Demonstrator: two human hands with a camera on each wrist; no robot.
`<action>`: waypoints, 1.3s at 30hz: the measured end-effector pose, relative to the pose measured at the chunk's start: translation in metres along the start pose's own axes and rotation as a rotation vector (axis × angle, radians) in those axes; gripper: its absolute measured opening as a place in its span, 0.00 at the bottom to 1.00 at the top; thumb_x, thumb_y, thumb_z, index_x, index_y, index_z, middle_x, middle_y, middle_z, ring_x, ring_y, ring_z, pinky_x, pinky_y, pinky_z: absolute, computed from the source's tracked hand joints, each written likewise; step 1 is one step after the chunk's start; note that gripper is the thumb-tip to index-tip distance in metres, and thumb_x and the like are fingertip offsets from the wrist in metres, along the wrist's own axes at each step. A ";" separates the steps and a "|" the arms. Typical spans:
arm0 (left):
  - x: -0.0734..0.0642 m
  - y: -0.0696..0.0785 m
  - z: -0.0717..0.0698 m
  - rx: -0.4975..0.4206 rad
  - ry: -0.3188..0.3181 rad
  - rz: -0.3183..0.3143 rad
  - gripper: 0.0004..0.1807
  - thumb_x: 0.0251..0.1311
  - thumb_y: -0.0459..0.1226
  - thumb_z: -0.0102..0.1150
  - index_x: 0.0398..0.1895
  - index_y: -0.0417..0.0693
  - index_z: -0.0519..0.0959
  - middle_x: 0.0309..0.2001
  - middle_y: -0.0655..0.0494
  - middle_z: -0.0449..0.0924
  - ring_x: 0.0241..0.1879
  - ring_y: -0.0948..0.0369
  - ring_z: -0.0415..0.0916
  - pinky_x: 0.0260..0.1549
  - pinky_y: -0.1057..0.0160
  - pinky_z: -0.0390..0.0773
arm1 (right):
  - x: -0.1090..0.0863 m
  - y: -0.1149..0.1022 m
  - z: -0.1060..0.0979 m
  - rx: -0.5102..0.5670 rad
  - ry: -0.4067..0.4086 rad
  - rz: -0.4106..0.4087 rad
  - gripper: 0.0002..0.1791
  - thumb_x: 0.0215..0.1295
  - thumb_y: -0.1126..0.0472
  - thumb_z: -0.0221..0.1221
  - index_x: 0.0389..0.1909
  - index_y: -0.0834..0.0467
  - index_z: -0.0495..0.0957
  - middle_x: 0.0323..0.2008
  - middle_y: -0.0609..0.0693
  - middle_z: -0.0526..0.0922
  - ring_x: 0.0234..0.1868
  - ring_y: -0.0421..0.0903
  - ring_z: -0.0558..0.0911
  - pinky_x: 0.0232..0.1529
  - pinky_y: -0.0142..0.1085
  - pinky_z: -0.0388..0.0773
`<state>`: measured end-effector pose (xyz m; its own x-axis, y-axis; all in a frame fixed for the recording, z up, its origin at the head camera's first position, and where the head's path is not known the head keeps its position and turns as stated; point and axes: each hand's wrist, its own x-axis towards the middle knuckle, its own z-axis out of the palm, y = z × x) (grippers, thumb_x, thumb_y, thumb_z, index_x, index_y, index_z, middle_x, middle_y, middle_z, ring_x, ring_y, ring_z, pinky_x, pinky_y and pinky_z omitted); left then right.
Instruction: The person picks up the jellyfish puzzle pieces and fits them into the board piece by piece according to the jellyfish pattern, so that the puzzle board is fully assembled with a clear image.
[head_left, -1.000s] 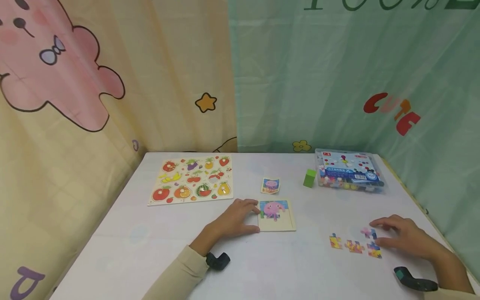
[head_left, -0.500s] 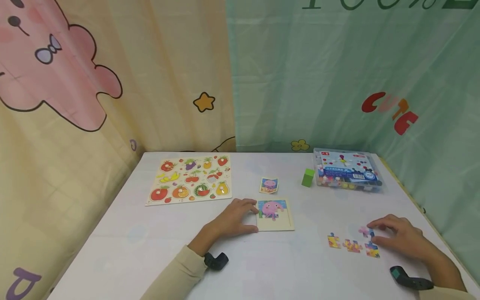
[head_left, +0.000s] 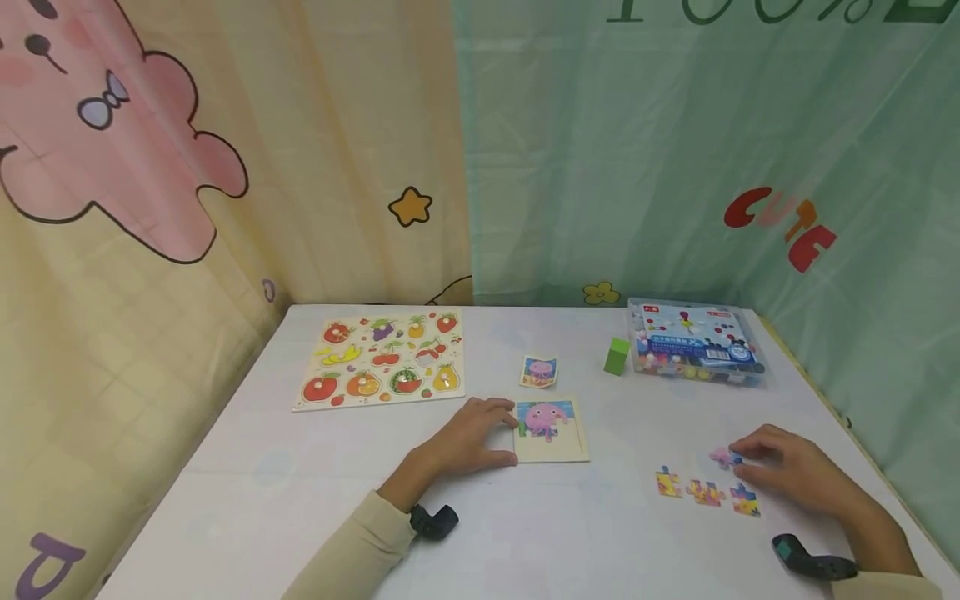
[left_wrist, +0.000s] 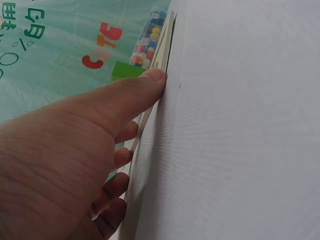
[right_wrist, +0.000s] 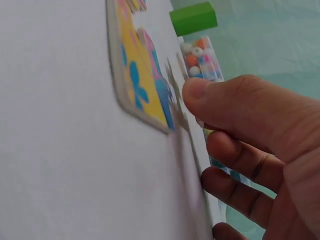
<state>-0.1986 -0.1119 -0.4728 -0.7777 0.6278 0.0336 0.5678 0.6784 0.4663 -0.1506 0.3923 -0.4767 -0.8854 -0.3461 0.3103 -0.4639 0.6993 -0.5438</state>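
My left hand (head_left: 471,437) rests at the left edge of a small wooden puzzle board (head_left: 557,448), thumb near its lower corner and fingers higher up. A pink octopus picture partly fills the board; its lower and right parts show bare wood. In the left wrist view, the thumb (left_wrist: 150,80) touches the board's edge. On the right, my right hand (head_left: 795,471) pinches a pink-and-blue puzzle piece (head_left: 722,457) between thumb and finger, the fingers covering part of it. Just below lie three loose puzzle pieces: a yellow one (head_left: 667,482), a pink-yellow one (head_left: 706,492) and a blue-yellow one (head_left: 746,500).
Behind the board lies a small octopus picture card (head_left: 539,372). A green block (head_left: 617,357) stands beside a clear plastic box of beads (head_left: 697,342) at the back right. A fruit puzzle board (head_left: 384,360) lies at the back left. Printed curtains hang behind the white table (head_left: 300,517).
My right hand has shifted slightly left and away from me, carrying the pink-and-blue piece off from beside the blue-yellow one. My left hand stays at the board.
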 end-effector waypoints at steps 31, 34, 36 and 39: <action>0.000 0.003 -0.006 -0.009 -0.004 0.004 0.27 0.61 0.53 0.69 0.60 0.54 0.78 0.72 0.57 0.65 0.67 0.56 0.62 0.67 0.55 0.63 | 0.146 -0.118 0.104 0.077 -0.386 -0.036 0.10 0.60 0.60 0.72 0.40 0.53 0.81 0.36 0.41 0.81 0.38 0.41 0.79 0.44 0.40 0.79; 0.000 0.004 -0.007 -0.014 -0.002 0.009 0.27 0.61 0.53 0.69 0.60 0.53 0.78 0.72 0.55 0.66 0.67 0.55 0.62 0.66 0.54 0.63 | 0.145 -0.119 0.107 0.068 -0.388 -0.010 0.10 0.60 0.60 0.72 0.40 0.53 0.82 0.35 0.40 0.80 0.37 0.41 0.77 0.42 0.40 0.78; 0.000 0.004 -0.007 -0.016 0.000 0.014 0.27 0.61 0.53 0.69 0.60 0.53 0.78 0.72 0.55 0.66 0.67 0.55 0.62 0.66 0.54 0.64 | 0.145 -0.118 0.109 0.065 -0.385 -0.005 0.10 0.60 0.60 0.72 0.40 0.53 0.82 0.34 0.40 0.79 0.37 0.41 0.77 0.42 0.40 0.78; 0.001 0.004 -0.007 -0.014 0.000 0.016 0.27 0.61 0.53 0.69 0.59 0.53 0.79 0.72 0.54 0.66 0.67 0.54 0.62 0.66 0.54 0.64 | 0.146 -0.117 0.111 0.060 -0.384 -0.015 0.10 0.60 0.59 0.72 0.40 0.53 0.82 0.34 0.41 0.79 0.37 0.41 0.76 0.42 0.40 0.77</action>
<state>-0.1989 -0.1118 -0.4648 -0.7687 0.6382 0.0413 0.5760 0.6628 0.4784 -0.2283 0.1904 -0.4543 -0.8195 -0.5730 0.0105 -0.4681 0.6586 -0.5892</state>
